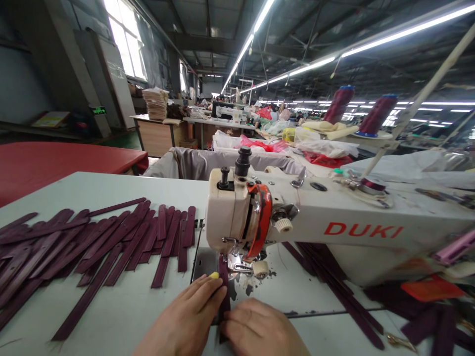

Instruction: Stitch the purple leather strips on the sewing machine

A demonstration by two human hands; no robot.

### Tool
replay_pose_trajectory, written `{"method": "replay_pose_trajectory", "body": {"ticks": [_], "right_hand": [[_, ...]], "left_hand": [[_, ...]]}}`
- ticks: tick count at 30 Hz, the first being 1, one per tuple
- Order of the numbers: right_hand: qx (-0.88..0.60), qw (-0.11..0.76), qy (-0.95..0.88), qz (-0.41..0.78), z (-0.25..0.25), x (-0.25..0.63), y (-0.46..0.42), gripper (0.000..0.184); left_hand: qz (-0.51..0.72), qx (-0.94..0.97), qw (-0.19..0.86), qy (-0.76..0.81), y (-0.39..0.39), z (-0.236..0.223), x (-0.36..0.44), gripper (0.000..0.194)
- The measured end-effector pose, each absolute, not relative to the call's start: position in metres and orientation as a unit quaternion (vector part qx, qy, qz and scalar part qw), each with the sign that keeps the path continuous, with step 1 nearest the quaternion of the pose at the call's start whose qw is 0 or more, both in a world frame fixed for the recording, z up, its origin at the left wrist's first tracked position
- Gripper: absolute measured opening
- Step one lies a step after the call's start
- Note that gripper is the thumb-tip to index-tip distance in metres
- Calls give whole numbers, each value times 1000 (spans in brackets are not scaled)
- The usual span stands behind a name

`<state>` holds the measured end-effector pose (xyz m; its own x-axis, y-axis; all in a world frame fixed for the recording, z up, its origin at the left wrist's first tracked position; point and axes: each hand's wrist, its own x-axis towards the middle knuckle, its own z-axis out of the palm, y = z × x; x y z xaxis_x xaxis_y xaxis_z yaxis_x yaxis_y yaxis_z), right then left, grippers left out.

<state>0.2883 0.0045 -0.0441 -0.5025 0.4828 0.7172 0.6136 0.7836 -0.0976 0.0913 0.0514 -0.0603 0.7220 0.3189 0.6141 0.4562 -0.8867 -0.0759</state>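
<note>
A narrow maroon strap (224,287) lies under the presser foot (239,264) of a white sewing machine (341,207). From the left, my left hand (193,309) presses its fingertips on the strap, close to the needle area. Something small and yellow (214,275) shows at one of its fingertips. My right hand (260,326) is closed around the nearer end of the same strap, its fingertips partly hidden. Left of the machine, several maroon straps (137,227) with rounded ends are piled on the pale table (122,316).
More straps (334,282) lie under the machine arm, with dark maroon pieces (438,321) at the right. A grey cloth-lined bin (196,163) stands behind the table. A red-covered table (74,158) is at the left. Two maroon thread cones (380,116) stand behind the machine.
</note>
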Motion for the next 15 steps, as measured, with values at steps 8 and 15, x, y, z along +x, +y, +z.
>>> {"method": "replay_pose_trajectory", "body": {"ticks": [8, 15], "right_hand": [[-332, 390, -853, -101, -51, 286, 11, 45], [-331, 397, -850, -102, -52, 288, 14, 42]], "left_hand": [[-322, -920, 62, -212, 51, -28, 101, 47], [-354, -910, 34, -214, 54, -29, 108, 50]]}}
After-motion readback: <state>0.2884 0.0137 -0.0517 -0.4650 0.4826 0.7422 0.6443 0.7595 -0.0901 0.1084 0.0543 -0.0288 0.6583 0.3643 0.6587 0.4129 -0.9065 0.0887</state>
